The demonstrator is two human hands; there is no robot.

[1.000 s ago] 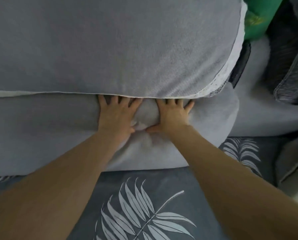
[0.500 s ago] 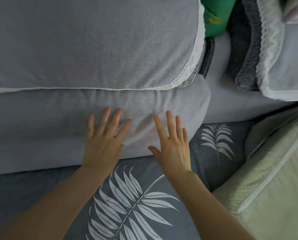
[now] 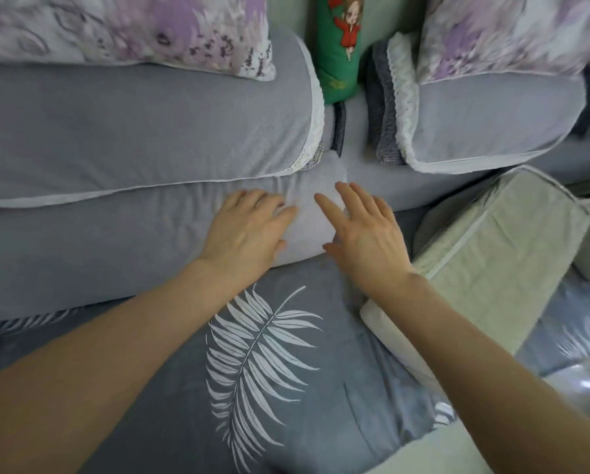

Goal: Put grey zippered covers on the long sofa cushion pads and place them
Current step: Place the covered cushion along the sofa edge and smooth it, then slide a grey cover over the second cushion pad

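**2 open hands settle the end of a long grey cushion on a sofa**

The view looks down from the person's head along 2 bare forearms that reach up from the bottom of the frame.

In the middle left, a long grey cushion [image 3: 98,241] in its zippered cover lies across the sofa. Its right end is at the centre of the frame. The left hand [image 3: 249,230] rests on top of that end, with relaxed, slightly spread fingers [image 3: 252,200] holding nothing. The right hand [image 3: 365,234] is just beside it at the end face. Its fingers [image 3: 355,200] are straight and wide and grip nothing. Whether they press the fabric or only touch it cannot be told.

Directly above, a second grey cushion [image 3: 149,131] with a white lace edge lies against the first. A third grey cushion [image 3: 492,121] with the same trim is at the upper right. Purple floral pillows [image 3: 115,25] fill the 2 upper corners, and a green pillow [image 3: 338,46] with a cartoon figure stands between them at the top centre. A grey seat cover printed with white leaves [image 3: 269,354] spreads across the lower half.

At the right, a pale greenish cushion [image 3: 492,254] with no grey cover lies tilted beside the right wrist.

Judging by this layout, the cushion under the hands is covered and almost in place, needing only a last tuck. The zip itself is not visible. The pale cushion at the right looks like the work left to do.
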